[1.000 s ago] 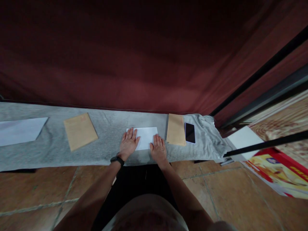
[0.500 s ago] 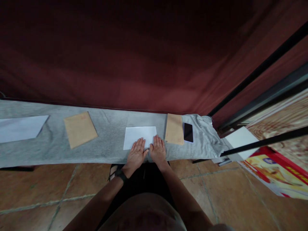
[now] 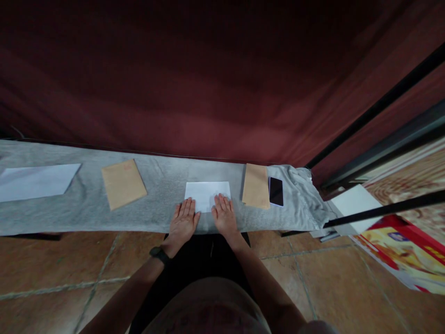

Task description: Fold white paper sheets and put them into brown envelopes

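A white sheet of paper [image 3: 207,189], which looks folded, lies flat on the grey cloth in front of me. My left hand [image 3: 184,218] is flat with its fingers stretched, pressing on the paper's near left corner. On the near right part of the paper rests my right hand [image 3: 224,215], also flat, its fingers slightly apart. Neither hand grips anything. The near corners of the paper are hidden under the fingers. To the right lie brown envelopes [image 3: 256,185], apparently stacked, and beside them a dark-screened phone [image 3: 276,191].
The grey cloth [image 3: 163,185] covers a long narrow table. Left of me lie another brown envelope [image 3: 124,184] and white paper sheets [image 3: 38,182]. A dark red curtain [image 3: 194,93] hangs behind. Black bars [image 3: 389,209] and a red-yellow box [image 3: 405,253] are at the right.
My left hand has slid left along the paper to its left corner, away from my right hand. My right hand has shifted slightly left on the paper. The view has turned a little.
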The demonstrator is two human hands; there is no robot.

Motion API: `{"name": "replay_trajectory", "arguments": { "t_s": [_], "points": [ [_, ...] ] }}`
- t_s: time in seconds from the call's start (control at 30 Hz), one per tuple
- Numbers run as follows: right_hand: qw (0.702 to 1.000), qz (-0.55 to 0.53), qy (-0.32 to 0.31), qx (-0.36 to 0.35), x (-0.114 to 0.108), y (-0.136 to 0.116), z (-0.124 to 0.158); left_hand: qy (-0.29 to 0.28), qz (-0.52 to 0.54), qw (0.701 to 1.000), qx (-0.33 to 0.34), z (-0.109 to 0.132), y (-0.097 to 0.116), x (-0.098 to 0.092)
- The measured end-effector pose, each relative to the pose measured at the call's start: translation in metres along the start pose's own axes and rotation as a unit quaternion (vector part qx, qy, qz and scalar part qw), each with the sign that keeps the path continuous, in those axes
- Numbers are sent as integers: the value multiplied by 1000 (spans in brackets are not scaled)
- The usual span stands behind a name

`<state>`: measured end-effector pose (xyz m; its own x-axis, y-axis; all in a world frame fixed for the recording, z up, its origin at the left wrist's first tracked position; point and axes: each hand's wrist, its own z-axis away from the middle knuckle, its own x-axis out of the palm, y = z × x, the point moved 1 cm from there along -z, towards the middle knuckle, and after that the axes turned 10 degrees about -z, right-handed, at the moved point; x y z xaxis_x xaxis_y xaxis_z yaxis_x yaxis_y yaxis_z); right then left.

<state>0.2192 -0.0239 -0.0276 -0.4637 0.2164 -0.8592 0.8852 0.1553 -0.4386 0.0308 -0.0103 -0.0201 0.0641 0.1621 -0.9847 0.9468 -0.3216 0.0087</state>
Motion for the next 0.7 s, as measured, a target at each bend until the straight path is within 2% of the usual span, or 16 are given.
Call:
{"name": "replay_trajectory", "arguments": {
  "t_s": [0.17, 0.27, 0.37, 0.47, 0.7],
  "points": [
    [1000, 0, -16, -26, 3, -4, 6, -3, 5, 1000, 21, -18, 21, -2],
    [999, 2, -25, -29, 4, -1, 8, -25, 20, 997, 64, -32, 41, 4],
    [999, 10, -34, -28, 3, -1, 9, -46, 27, 996, 78, -48, 53, 12],
    [999, 19, -38, -29, 3, -1, 8, -38, 26, 996, 75, -62, 52, 18],
    [1000, 11, -18, -20, 4, -2, 6, -19, 13, 998, 59, -87, 28, 23]
  ]
}}
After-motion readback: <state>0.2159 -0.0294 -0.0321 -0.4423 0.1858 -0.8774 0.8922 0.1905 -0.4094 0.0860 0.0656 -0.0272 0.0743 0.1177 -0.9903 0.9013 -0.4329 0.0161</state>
